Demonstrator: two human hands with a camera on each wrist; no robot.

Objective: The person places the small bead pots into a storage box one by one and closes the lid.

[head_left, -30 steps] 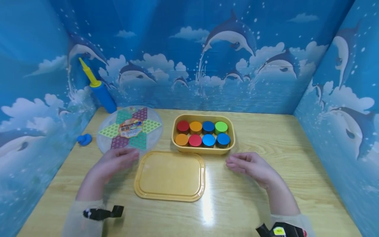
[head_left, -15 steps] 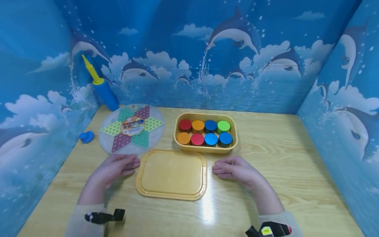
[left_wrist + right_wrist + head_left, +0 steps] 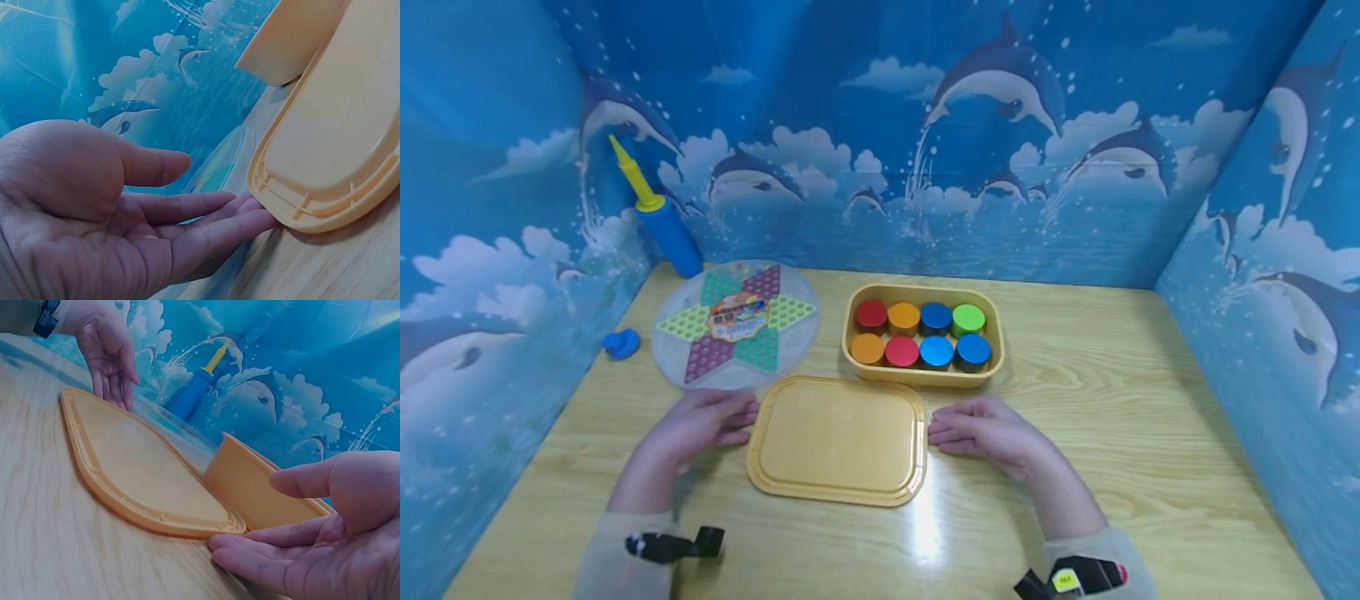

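A yellow rectangular lid (image 3: 838, 442) with rounded corners lies on the table between both hands. At its left edge is my left hand (image 3: 703, 427), fingertips right at the rim and thumb held apart above. My right hand (image 3: 988, 433) has its fingertips at the opposite edge, fingers extended. In the right wrist view, those fingers (image 3: 275, 553) meet the lid's near corner low on the table. Just behind the lid stands a yellow plastic box (image 3: 923, 377), holding two rows of round pieces with red, orange, blue and green tops (image 3: 902, 352).
A round clear Chinese checkers board (image 3: 735, 321) lies behind my left hand. Left of it sits a small blue knobbed object (image 3: 621, 343). A blue pump with a yellow nozzle (image 3: 662, 225) leans in the back left corner. Dolphin-print sheets (image 3: 880, 167) wall three sides.
My right hand has moved left from beside the box to the lid's right edge. My left hand has come slightly closer to the lid's left edge. The view has shifted slightly.
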